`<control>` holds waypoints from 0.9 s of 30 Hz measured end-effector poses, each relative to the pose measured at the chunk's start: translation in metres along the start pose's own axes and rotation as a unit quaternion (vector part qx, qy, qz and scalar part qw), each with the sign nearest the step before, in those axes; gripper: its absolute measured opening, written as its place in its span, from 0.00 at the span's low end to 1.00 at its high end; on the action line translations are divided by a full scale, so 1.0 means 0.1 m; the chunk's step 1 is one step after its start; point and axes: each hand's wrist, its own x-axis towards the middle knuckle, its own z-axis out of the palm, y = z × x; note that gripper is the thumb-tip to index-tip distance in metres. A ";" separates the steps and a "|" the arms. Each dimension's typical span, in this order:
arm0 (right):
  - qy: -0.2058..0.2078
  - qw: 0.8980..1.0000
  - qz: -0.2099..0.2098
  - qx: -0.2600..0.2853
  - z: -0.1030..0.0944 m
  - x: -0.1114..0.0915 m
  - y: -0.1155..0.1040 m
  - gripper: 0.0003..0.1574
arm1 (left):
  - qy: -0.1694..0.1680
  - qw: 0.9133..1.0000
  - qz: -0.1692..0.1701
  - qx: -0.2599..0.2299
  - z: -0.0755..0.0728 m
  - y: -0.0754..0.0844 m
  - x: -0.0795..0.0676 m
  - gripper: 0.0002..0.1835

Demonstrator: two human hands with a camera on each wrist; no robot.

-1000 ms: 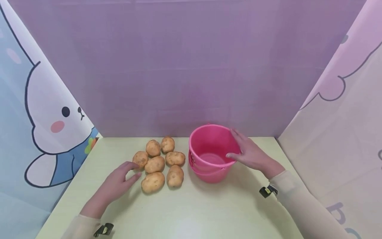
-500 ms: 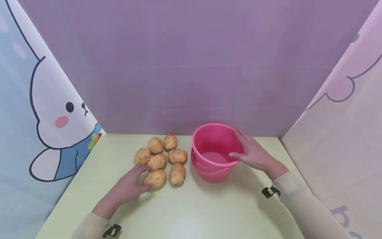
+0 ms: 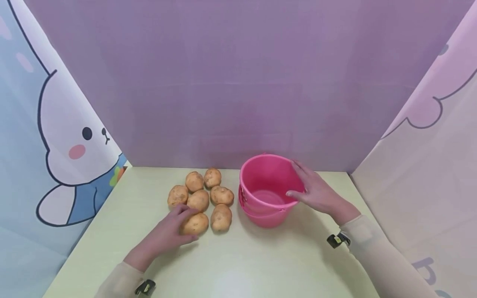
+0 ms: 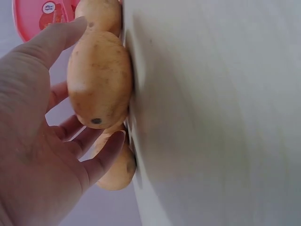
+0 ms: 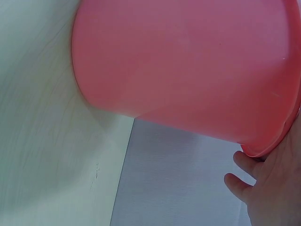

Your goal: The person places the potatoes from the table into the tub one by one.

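In the head view my left hand (image 3: 165, 236) spreads around the nearest potato (image 3: 197, 224), thumb on its near side and fingers over its far left side. The left wrist view shows this potato (image 4: 99, 77) resting on the table between thumb and spread fingers, with other potatoes beyond it. To the right, my right hand (image 3: 318, 192) holds the right rim of the pink bucket (image 3: 264, 215), the thumb reaching over the inside. From the right wrist the bucket's smooth side (image 5: 183, 66) fills the view, with two fingers showing outside the rim.
Several more potatoes lie close together left of the bucket, among them one potato (image 3: 221, 218) beside the nearest one. A purple backdrop (image 3: 238, 82) stands behind the pale table (image 3: 238, 265), with printed cloth walls on both sides.
My left hand has moved right and nearer, from the left potato to around the nearest one. The middle potato has shifted slightly. My right hand stays at the bucket rim.
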 end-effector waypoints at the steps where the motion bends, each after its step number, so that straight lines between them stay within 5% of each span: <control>1: 0.001 1.000 0.001 0.001 0.00 0.00 0.00 0.71 | -0.001 1.000 -0.001 0.001 0.00 -0.01 0.00 0.43; 15: 0.003 1.000 -0.003 0.003 0.00 -0.01 0.01 0.71 | -0.014 0.999 -0.025 -0.028 0.05 -0.11 0.05 0.42; 27: 0.005 1.000 -0.003 0.010 0.03 -0.01 0.01 0.70 | -0.029 0.999 0.013 -0.039 -0.07 -0.10 0.09 0.39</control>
